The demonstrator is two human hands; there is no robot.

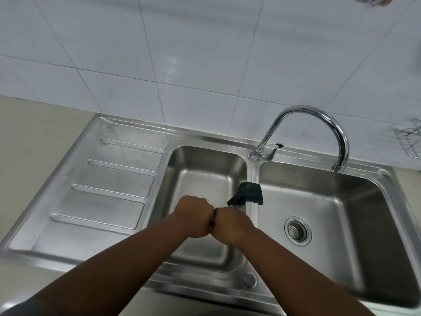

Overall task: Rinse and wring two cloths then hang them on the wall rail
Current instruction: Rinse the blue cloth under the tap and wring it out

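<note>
Over the left basin [205, 160] of a steel double sink, my left hand [196, 216] and my right hand [230, 225] are fisted side by side, knuckles touching. A thin dark strip of cloth [212, 222] shows in the gap between the fists; the rest of it is hidden inside them. A second dark green cloth [247, 193] lies draped over the divider between the two basins, just beyond my right hand. No water runs from the chrome faucet [319, 117], whose spout ends above the right basin.
The right basin [341, 201] has a round strainer drain [298, 231]. A ribbed drainboard [109, 185] lies to the left. White tiled wall behind. A wire rack [410, 142] sits at the right edge, and something hangs at the top right [373, 1].
</note>
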